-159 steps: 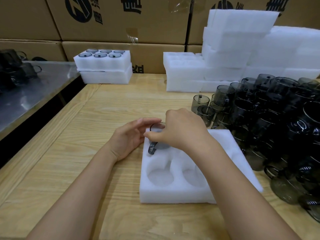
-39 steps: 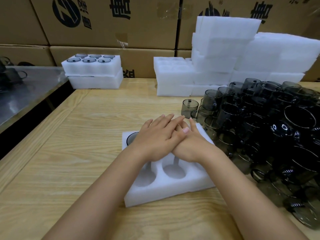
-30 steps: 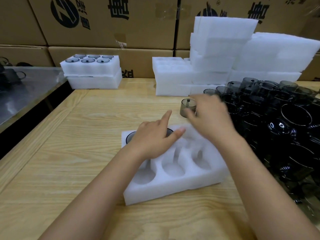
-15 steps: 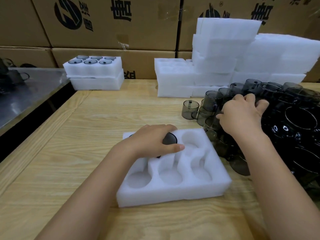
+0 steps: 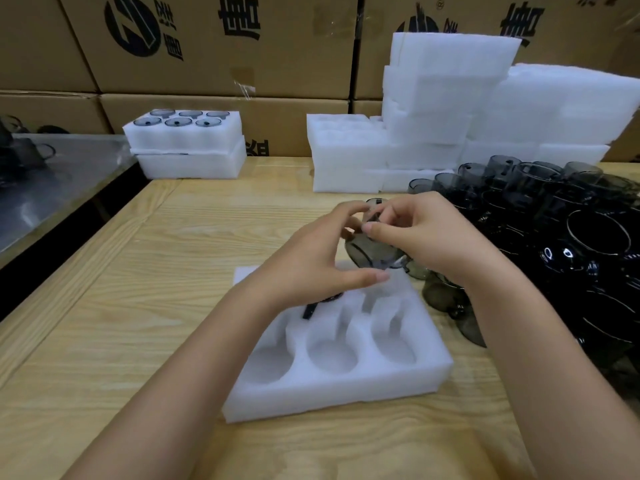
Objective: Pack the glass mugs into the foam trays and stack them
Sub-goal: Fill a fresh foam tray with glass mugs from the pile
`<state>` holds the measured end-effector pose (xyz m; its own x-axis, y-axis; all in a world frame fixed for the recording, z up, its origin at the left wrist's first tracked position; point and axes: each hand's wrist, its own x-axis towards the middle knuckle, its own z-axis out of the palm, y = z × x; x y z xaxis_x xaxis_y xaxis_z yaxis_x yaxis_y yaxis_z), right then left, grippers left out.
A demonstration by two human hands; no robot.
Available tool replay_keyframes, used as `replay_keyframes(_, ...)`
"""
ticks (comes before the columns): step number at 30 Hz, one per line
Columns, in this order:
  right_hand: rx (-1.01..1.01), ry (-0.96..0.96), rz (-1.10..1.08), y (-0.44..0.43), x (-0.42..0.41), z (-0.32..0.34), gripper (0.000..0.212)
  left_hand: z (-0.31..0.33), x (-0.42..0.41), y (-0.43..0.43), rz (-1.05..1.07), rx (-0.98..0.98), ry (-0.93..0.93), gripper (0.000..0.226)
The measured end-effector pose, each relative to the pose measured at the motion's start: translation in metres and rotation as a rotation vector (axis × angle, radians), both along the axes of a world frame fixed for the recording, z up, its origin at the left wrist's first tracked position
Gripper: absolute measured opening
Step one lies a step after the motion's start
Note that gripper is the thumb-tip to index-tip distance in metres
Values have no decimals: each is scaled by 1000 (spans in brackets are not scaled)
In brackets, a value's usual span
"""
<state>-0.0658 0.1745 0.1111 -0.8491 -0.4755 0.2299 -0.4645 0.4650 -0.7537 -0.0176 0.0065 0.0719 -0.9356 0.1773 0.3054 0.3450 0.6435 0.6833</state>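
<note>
Since half a second ago the right hand [image 5: 426,233] has come back from the pile of loose mugs [image 5: 554,244] on its far side, and the left hand [image 5: 311,261] has lifted off the foam tray [image 5: 339,368] to meet it. Both now close on one smoked glass mug [image 5: 372,251], held in the air between them: right thumb and forefinger pinch its upper edge, left fingers curl round its near side. It hangs tilted, just above the tray's far row, directly below the fingertips. One mug's handle [image 5: 309,310] already shows in a far pocket under the left hand; the three near pockets, toward the wrists, lie empty. My guess is the mug must be righted and lowered straight down, the left hand steering.
</note>
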Motion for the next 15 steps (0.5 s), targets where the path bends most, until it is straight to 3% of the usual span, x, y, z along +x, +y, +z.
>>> replay_keyframes(3, 6, -1, 14, -7, 5, -2, 29, -7, -2, 1, 9, 121, 22, 60)
replay_keyframes(7, -35, -40, 32, -2, 2, -1, 22, -13, -3, -9, -45, 361, -60, 56)
replay_keyframes(9, -76, -124, 122, 5, -1, 1, 36, -13, -2, -10, -89, 456, -88, 54)
replay_keyframes(12, 38, -74, 202, 11, -2, 3, 53, -13, -2, -9, -123, 436, -119, 52)
replay_keyframes(15, 118, 0, 69, 12, -4, 3, 41, -15, -4, -7, -121, 317, -139, 50)
